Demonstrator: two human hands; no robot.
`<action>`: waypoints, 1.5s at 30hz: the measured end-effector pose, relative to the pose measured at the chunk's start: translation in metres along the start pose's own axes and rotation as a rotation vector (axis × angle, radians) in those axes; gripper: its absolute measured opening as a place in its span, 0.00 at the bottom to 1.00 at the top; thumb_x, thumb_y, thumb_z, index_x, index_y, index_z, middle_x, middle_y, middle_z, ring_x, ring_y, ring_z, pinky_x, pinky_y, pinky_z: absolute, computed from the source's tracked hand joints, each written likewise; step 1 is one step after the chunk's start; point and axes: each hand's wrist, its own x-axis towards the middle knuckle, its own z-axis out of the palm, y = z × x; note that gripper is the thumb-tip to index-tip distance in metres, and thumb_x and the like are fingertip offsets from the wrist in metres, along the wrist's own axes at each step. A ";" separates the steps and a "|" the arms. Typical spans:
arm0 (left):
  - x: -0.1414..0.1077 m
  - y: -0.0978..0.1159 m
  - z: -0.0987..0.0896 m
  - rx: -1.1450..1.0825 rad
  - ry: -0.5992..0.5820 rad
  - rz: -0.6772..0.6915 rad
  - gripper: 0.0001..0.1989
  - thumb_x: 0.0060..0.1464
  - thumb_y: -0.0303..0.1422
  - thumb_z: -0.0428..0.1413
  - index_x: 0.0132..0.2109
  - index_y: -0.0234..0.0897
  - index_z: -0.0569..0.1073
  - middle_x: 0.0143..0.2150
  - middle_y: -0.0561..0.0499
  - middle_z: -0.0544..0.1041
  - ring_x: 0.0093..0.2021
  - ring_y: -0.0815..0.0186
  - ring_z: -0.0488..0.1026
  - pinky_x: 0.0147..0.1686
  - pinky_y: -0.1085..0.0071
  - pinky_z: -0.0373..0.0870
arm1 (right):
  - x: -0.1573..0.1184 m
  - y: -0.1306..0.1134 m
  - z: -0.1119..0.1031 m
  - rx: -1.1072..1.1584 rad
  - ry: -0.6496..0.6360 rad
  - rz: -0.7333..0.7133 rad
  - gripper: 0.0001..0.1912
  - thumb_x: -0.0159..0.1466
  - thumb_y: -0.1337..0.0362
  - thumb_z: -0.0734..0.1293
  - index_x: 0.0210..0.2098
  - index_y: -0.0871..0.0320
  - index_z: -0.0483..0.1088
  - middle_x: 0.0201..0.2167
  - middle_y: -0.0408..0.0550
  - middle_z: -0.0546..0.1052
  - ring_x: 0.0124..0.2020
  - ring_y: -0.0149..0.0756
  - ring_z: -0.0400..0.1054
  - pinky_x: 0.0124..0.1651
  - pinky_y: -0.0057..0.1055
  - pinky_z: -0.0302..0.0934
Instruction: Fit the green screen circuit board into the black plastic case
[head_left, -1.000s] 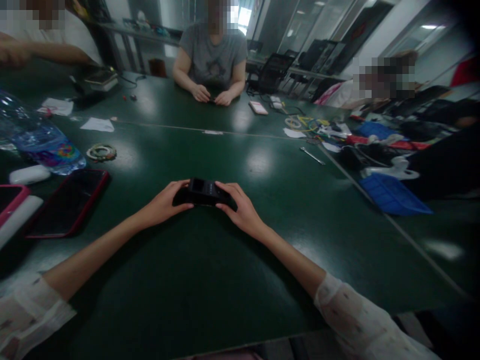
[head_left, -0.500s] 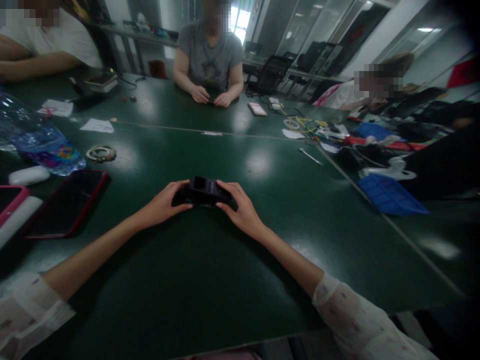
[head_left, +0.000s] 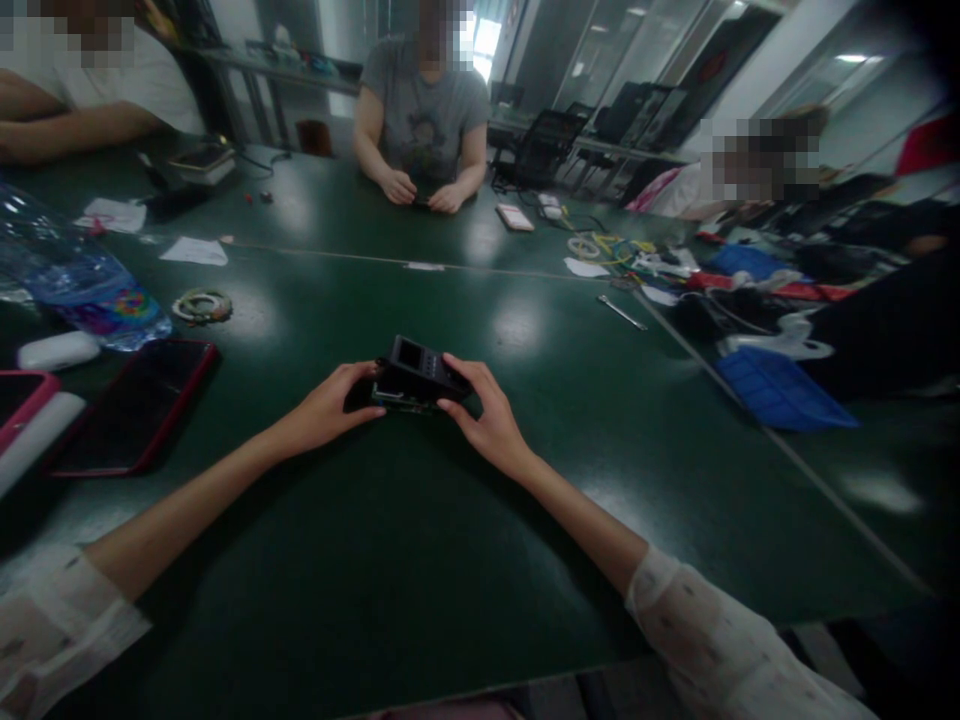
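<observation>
Between my hands, above the green tabletop, is a small black electronic device. Its black cover (head_left: 420, 366) has a little square window and a row of small buttons or holes. That cover is tilted up on its left side, and the edge of a circuit board (head_left: 405, 403) shows below it. My left hand (head_left: 324, 405) grips the lower part with the board at its left end, thumb in front and fingers behind. Pinched in my right hand (head_left: 491, 415) is the right end of the cover. Whether the two parts still touch at the right is hidden by my fingers.
To the left are a red-edged phone (head_left: 142, 410), a white case (head_left: 58, 351), a water bottle (head_left: 105, 300) and bracelets (head_left: 202, 306). A slim metal tool (head_left: 621, 313) and a blue bin (head_left: 784, 390) lie right. Across the table sits a person in grey (head_left: 424, 115).
The cover's left side has lifted away from the lower part, uncovering the circuit board's edge. My right hand has shifted slightly right; my left hand has stayed nearly still.
</observation>
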 end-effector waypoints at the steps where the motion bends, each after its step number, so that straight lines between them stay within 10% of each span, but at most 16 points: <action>1: 0.000 0.000 0.000 0.001 0.002 0.001 0.32 0.57 0.45 0.58 0.65 0.43 0.58 0.62 0.41 0.65 0.61 0.51 0.66 0.60 0.48 0.63 | 0.000 0.000 0.000 -0.001 0.005 0.000 0.28 0.68 0.61 0.64 0.65 0.43 0.55 0.56 0.51 0.67 0.56 0.45 0.64 0.59 0.52 0.63; 45: -0.002 0.003 -0.006 -0.024 -0.051 0.040 0.31 0.60 0.43 0.57 0.67 0.49 0.57 0.65 0.47 0.63 0.63 0.54 0.62 0.60 0.49 0.62 | 0.003 0.046 -0.013 -0.294 0.373 0.214 0.27 0.65 0.65 0.63 0.63 0.49 0.58 0.52 0.54 0.67 0.51 0.45 0.66 0.55 0.50 0.65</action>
